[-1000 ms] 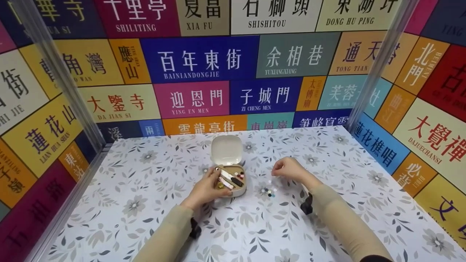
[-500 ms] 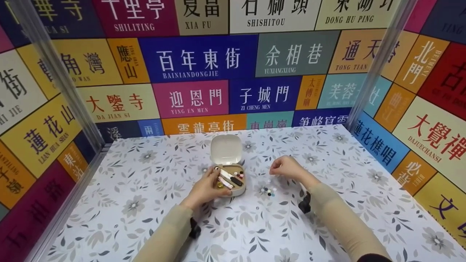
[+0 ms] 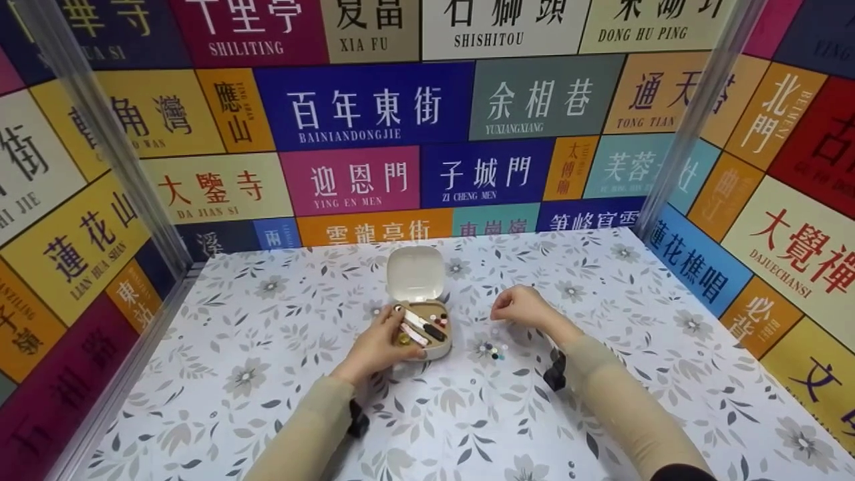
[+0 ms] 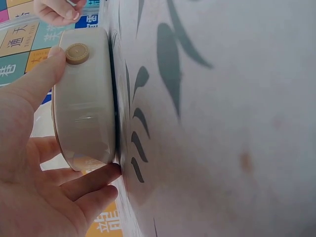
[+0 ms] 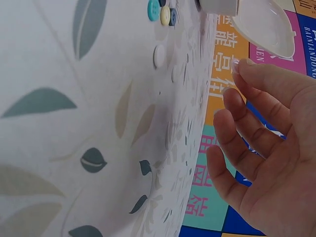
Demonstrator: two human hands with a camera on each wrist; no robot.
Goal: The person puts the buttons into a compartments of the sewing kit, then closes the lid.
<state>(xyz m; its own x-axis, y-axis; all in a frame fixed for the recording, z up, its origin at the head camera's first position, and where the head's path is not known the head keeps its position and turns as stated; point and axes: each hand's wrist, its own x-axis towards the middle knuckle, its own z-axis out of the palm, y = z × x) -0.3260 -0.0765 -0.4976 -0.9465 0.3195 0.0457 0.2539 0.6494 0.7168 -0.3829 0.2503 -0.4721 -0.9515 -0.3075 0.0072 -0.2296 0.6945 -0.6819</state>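
An open cream case (image 3: 437, 352) stands on the table with its lid raised behind. My left hand (image 3: 379, 341) grips its left side; in the left wrist view the thumb is near a tan round clasp (image 4: 77, 53) and the fingers reach round the wall. In the case lie a white pen with a dark end (image 3: 422, 323), a pinkish stick (image 3: 414, 335) and several small buttons. Right of the case, my right hand (image 3: 524, 307) is raised, thumb and forefinger pinching what looks like a pale button (image 5: 235, 66), mostly hidden. Below it lie loose buttons (image 3: 495, 356), including a white one (image 5: 159, 56).
The table (image 3: 267, 427) has a leaf-and-flower cover. Panels with large lettering (image 3: 364, 107) wall off the back and both sides, with metal posts (image 3: 688, 113) at the corners.
My right hand has shifted slightly left, toward the case, its fingers still pinched. The left hand and the case stay in place.
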